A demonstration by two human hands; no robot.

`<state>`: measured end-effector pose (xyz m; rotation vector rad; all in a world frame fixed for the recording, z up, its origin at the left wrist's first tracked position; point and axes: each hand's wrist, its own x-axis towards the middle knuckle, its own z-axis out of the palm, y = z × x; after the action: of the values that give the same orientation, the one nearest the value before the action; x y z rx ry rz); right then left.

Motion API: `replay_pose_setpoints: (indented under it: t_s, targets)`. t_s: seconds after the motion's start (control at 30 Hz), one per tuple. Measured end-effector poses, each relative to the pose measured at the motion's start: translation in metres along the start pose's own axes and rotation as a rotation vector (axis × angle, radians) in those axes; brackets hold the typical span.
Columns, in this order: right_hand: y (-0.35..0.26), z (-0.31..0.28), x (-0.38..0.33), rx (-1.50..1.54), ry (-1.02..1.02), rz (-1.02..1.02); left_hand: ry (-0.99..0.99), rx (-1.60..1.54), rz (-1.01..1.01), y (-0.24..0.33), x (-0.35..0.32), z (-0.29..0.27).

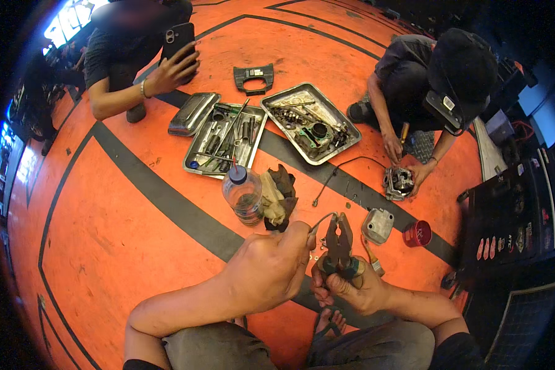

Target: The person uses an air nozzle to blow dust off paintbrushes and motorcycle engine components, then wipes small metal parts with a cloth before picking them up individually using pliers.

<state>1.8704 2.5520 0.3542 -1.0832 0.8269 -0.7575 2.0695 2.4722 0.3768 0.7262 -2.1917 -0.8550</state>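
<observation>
My left hand (266, 266) is closed around a thin bent metal wire (322, 218), whose free end curves over to the tips of the pliers. In my right hand (362, 291) are combination pliers (338, 240) with dark jaws and green handles, pointing away from me. The wire's end meets the jaw tips; whether they clamp it I cannot tell. Just beyond my right hand lie a grey metal cover (377, 226) and a paint brush (373, 259). Small washers lie on the floor between my hands, partly hidden.
Ahead stand a clear bottle (243, 200), crumpled rags (276, 200), a tool tray (194, 161) and an engine-parts tray (312, 157). A red cup (417, 234) is at right. One person crouches, hands on a metal engine part (399, 183); another holds a phone (177, 46). A black cabinet (512, 216) borders the right.
</observation>
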Motion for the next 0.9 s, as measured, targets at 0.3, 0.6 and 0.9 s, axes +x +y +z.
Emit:
replay_pose_setpoints:
  t_s: [0.3,0.6,0.9]
  targets:
    - [0.013,0.007,0.009,-0.083,0.121,-0.153,-0.073,0.019,0.007,0.015,0.001,-0.005]
    - [0.017,0.009,0.024,-0.401,0.327,-0.453,-0.090,0.077,-0.020,0.028,-0.001,-0.004]
    - [-0.010,0.008,0.030,-0.408,0.280,-0.296,0.071,-0.180,-0.070,0.022,-0.004,-0.004]
